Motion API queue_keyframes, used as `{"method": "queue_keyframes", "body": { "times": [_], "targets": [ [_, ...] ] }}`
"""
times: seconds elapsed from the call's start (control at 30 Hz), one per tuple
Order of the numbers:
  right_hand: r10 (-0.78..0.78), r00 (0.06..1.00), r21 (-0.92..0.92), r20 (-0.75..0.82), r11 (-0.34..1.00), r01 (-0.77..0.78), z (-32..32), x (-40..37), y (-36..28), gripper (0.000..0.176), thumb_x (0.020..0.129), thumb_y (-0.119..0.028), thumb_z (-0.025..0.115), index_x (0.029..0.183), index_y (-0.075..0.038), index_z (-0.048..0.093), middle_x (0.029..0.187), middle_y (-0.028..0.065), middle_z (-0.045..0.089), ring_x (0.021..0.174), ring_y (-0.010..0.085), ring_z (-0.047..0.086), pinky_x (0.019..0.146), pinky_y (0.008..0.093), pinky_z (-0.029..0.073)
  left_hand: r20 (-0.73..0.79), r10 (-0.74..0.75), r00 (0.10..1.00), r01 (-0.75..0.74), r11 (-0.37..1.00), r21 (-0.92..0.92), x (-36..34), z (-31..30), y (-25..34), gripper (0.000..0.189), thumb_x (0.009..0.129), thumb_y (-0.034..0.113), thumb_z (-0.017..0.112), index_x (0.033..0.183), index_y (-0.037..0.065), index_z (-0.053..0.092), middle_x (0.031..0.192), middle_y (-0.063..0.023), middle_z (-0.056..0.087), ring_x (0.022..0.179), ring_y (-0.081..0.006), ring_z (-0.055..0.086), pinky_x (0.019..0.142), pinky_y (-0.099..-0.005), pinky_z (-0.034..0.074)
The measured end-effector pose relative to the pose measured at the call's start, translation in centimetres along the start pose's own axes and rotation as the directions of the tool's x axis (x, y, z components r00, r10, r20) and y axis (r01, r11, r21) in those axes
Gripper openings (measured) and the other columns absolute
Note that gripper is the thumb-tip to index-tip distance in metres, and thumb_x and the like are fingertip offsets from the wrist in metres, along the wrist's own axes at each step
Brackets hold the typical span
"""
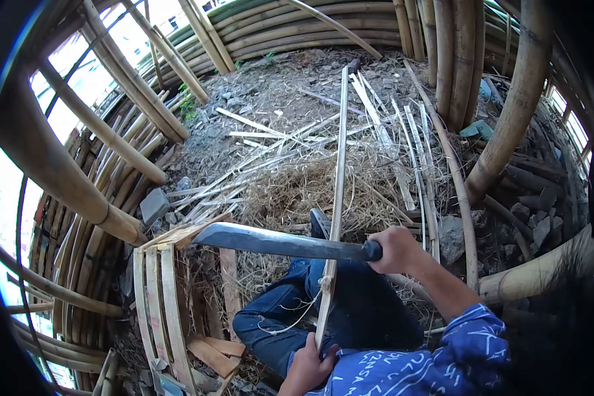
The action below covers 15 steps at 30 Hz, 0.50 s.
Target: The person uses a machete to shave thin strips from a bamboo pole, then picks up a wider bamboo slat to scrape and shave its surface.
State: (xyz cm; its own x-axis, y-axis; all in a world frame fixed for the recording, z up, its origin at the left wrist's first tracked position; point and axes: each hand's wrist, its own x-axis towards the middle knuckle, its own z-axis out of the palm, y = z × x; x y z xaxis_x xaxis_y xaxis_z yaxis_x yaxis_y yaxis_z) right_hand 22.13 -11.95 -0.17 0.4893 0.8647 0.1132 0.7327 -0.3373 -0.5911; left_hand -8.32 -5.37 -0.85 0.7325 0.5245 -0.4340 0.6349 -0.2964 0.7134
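Observation:
My right hand (398, 249) is wrapped round the dark handle of a machete (277, 242). The long blade points left and crosses over a bamboo strip (340, 165), overlapping it in this view. Near my waist, my left hand (309, 364) grips the lower end of that strip, which runs up and away from me past my bent legs (277, 307). A frayed knot shows on the strip just below the blade, and thin pale fibres hang over my jeans.
Shavings (290, 191) and split bamboo strips (264, 155) litter the ground ahead. A slatted wooden crate (155, 303) stands at my left, near the blade tip. Thick bamboo poles (518, 105) rise on both sides. Stones (451, 239) lie to the right.

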Motion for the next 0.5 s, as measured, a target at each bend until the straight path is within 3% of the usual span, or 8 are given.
{"method": "queue_keyframes", "body": {
  "times": [0.1,0.27,0.33,0.4,0.47,0.5],
  "targets": [
    [0.061,0.993,-0.247,0.104,0.968,-0.034,-1.6,0.9,0.4,0.026,0.06,-0.027,0.07,0.082,-0.013,0.072,0.071,0.0134,0.068,0.074,0.0329,0.068,0.075,0.0424,0.054,-0.008,0.045,0.999,-0.045,0.999,-0.01,-0.1,0.5,-0.9,0.037,0.089,0.026,0.065,0.102,-0.002,0.043,0.07,-0.0298,0.061,0.069,-0.05,0.061,0.06,-0.0526,0.048],
    [0.026,0.995,-0.327,0.096,0.945,0.007,-2.8,2.9,1.9,0.028,0.059,-0.025,0.07,0.084,-0.013,0.072,0.073,0.0128,0.068,0.076,0.0327,0.068,0.078,0.0418,0.054,-0.02,0.074,0.997,-0.075,0.996,-0.048,0.2,0.4,-0.3,0.03,0.086,0.011,0.055,0.105,-0.007,0.041,0.072,-0.0338,0.059,0.07,-0.0516,0.06,0.062,-0.0549,0.047],
    [0.065,0.987,-0.383,0.15,0.924,-0.003,-3.4,3.9,1.5,0.027,0.062,-0.029,0.069,0.084,-0.014,0.072,0.082,0.0138,0.07,0.081,0.0313,0.069,0.079,0.0406,0.055,-0.014,0.076,0.997,-0.077,0.996,-0.054,0.2,0.5,-0.3,0.031,0.085,0.009,0.054,0.106,-0.009,0.04,0.071,-0.0344,0.058,0.07,-0.0518,0.06,0.062,-0.0553,0.047],
    [0.012,0.994,-0.401,0.113,0.915,0.035,-4.2,4.6,2.2,0.024,0.065,-0.026,0.068,0.084,-0.011,0.072,0.082,0.0144,0.07,0.08,0.0312,0.069,0.077,0.0396,0.056,-0.006,0.067,0.998,-0.068,0.995,-0.068,-0.2,0.4,-0.2,0.032,0.085,0.009,0.054,0.108,-0.009,0.04,0.071,-0.0345,0.058,0.071,-0.0517,0.06,0.062,-0.0552,0.047],
    [0.207,0.978,-0.305,-0.003,0.932,-0.198,-5.0,6.4,4.5,0.021,0.07,-0.023,0.066,0.085,-0.009,0.072,0.083,0.0142,0.07,0.082,0.0311,0.069,0.079,0.0403,0.056,-0.014,0.069,0.997,-0.07,0.995,-0.073,-0.6,0.3,-0.2,0.032,0.085,0.009,0.054,0.108,-0.009,0.04,0.07,-0.0344,0.058,0.071,-0.0516,0.06,0.062,-0.0553,0.047],
    [0.204,0.979,-0.305,-0.002,0.932,-0.194,-5.6,7.3,5.2,0.021,0.07,-0.023,0.066,0.085,-0.009,0.072,0.083,0.0142,0.07,0.082,0.0311,0.069,0.079,0.0403,0.056,-0.016,0.08,0.997,-0.081,0.994,-0.07,-0.7,0.2,-0.3,0.032,0.085,0.009,0.054,0.108,-0.008,0.04,0.07,-0.0343,0.058,0.071,-0.0515,0.06,0.062,-0.0553,0.047]
  ]
}}
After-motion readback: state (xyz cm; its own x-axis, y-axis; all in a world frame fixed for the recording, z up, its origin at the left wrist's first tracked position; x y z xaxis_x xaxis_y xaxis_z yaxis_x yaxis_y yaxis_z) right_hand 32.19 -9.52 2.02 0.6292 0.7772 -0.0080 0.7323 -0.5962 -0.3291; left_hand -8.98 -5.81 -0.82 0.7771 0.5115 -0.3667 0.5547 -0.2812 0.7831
